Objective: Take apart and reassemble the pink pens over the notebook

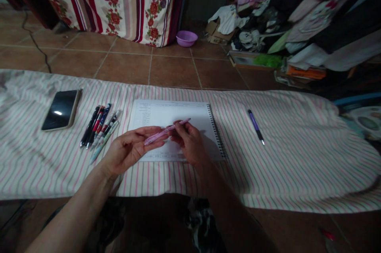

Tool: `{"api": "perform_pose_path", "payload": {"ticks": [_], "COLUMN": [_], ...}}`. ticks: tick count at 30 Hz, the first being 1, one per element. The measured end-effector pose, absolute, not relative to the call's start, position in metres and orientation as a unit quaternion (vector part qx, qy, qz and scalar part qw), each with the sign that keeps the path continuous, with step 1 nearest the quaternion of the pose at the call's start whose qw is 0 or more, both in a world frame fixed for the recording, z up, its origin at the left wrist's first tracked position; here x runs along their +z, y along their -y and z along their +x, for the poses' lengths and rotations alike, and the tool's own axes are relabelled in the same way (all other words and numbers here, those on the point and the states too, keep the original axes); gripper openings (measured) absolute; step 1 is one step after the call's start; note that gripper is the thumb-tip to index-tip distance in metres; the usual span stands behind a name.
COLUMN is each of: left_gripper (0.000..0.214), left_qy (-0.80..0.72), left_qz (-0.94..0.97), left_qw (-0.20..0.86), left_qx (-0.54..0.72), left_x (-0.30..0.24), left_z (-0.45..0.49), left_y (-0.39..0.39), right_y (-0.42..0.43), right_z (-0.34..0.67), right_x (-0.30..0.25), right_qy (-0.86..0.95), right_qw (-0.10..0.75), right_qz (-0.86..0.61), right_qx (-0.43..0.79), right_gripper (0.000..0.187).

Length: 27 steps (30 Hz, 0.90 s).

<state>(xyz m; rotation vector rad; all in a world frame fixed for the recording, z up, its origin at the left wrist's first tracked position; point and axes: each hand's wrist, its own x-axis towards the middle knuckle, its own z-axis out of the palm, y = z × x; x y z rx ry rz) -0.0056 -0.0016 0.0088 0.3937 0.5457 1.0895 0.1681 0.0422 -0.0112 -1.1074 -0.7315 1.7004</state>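
Observation:
A pink pen (pixel 157 135) is held above the notebook, tilted up toward the right. My right hand (pixel 188 140) pinches it near its upper right end. Under its lower left part lies my left hand (pixel 131 145), palm up, with the fingers stretched out and the pen resting across them. Below both hands is a spiral notebook (pixel 178 110), its black wire binding on the right side and printed marks along its left and bottom edges. To the left lies a bunch of several pens (pixel 101 124) in black, red, blue and pale green. A purple and black pen (pixel 255 125) lies alone on the right.
The notebook and pens lie on a striped cloth (pixel 291 157). A dark-screened phone (pixel 61 110) is at the left. Beyond, on the tiled floor (pixel 125 60), are a purple basin (pixel 187 38), a floral curtain (pixel 119 2) and piled clothes (pixel 268 10).

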Motion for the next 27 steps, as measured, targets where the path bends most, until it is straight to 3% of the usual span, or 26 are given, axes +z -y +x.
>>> {"api": "perform_pose_path", "payload": {"ticks": [7,27], "left_gripper": [0.049,0.034], "left_qy": [-0.232,-0.270], "left_qz": [0.204,0.246], "left_qw": [0.816,0.798], "left_qx": [0.489,0.480], "left_x": [0.0110,0.0104], "left_z": [-0.0099,-0.0059], "left_y": [0.0050,0.0065], "right_y": [-0.0425,-0.0432], "right_z": [0.1696,0.1707], "right_x": [-0.0082,-0.0085], "right_qy": [0.280,0.287], "right_qw": [0.481,0.491], "right_qz": [-0.426,-0.433], "right_qx": [0.713,0.699], "right_gripper": [0.027,0.027]}}
